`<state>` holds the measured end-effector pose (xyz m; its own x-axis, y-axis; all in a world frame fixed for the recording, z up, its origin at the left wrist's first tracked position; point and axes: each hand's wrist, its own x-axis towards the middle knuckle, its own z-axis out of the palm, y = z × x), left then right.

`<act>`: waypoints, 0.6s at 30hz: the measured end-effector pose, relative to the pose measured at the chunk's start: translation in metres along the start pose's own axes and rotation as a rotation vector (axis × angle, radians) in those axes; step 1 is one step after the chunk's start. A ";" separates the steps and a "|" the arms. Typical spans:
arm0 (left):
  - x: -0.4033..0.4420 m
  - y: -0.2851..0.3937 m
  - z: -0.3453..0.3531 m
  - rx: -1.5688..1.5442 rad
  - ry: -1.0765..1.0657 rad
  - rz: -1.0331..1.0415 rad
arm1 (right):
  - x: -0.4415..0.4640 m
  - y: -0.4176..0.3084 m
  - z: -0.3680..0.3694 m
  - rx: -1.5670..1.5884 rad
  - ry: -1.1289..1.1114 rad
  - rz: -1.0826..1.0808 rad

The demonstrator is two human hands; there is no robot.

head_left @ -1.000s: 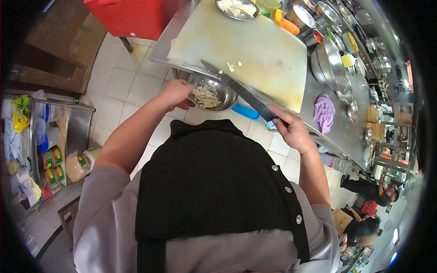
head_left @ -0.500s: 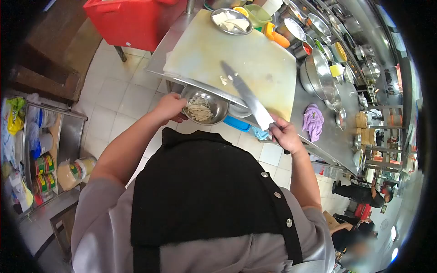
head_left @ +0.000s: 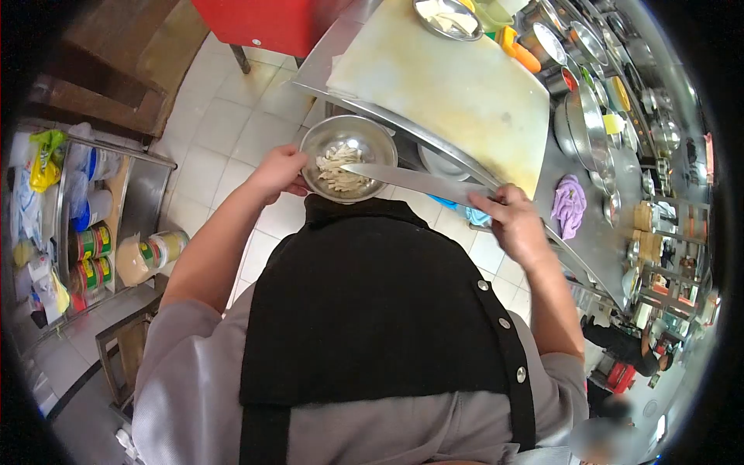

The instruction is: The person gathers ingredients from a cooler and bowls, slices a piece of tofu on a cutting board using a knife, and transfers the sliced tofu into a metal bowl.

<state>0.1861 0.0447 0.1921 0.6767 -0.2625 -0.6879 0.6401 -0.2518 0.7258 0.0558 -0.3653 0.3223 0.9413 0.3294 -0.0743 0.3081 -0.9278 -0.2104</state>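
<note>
My left hand (head_left: 280,172) grips the left rim of a steel bowl (head_left: 368,136), which holds pale cut strips (head_left: 341,167). The bowl is off the counter, beside its near edge. My right hand (head_left: 511,219) is closed round the handle of a large knife (head_left: 426,183). The blade points left, and its tip is over the strips inside the bowl. Beyond the bowl lies a pale cutting board (head_left: 442,85) with a small steel dish (head_left: 448,33) of white pieces at its far edge.
An orange-handled tool (head_left: 523,54), steel bowls (head_left: 581,128) and a purple cloth (head_left: 570,206) are on the counter's right side. A red bin (head_left: 263,22) stands at the upper left, a shelf with jars (head_left: 93,242) at the far left. Another person (head_left: 624,345) is at the lower right.
The knife has moved from above the cutting board to over the bowl, its tip now inside. The small pale bits on the board are no longer seen. My left hand still holds the bowl.
</note>
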 end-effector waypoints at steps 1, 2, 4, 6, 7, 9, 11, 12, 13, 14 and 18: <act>-0.005 -0.003 -0.008 -0.024 0.004 0.003 | -0.005 0.006 -0.017 0.022 -0.022 -0.006; -0.012 -0.005 -0.017 -0.039 0.022 0.000 | -0.010 0.013 -0.033 0.044 -0.044 -0.015; -0.024 -0.007 -0.034 -0.069 0.049 0.000 | -0.024 0.023 -0.070 0.103 -0.045 0.084; -0.024 -0.026 -0.055 -0.152 0.081 0.048 | -0.028 0.029 -0.082 0.121 0.043 0.159; -0.030 -0.029 -0.061 -0.168 0.080 0.085 | -0.031 0.037 -0.078 0.103 0.136 0.192; -0.039 -0.008 -0.046 -0.179 0.062 0.154 | -0.039 0.062 -0.067 0.084 0.246 0.332; -0.050 0.018 -0.032 -0.196 0.039 0.188 | -0.027 0.079 -0.052 -0.028 0.249 0.280; -0.050 0.027 -0.029 -0.215 0.017 0.198 | -0.019 0.087 -0.037 0.091 0.251 0.305; -0.043 0.035 -0.027 -0.217 -0.028 0.228 | -0.005 0.089 -0.024 0.094 0.281 0.289; -0.042 0.035 -0.033 -0.224 -0.066 0.265 | 0.007 0.082 -0.010 0.136 0.331 0.279; -0.071 0.069 -0.015 -0.218 -0.062 0.310 | 0.053 0.038 -0.006 0.058 0.653 0.243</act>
<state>0.1875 0.0602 0.2916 0.8315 -0.3524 -0.4293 0.4752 0.0511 0.8784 0.1181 -0.3841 0.3158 0.8786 -0.0764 0.4714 0.0871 -0.9449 -0.3156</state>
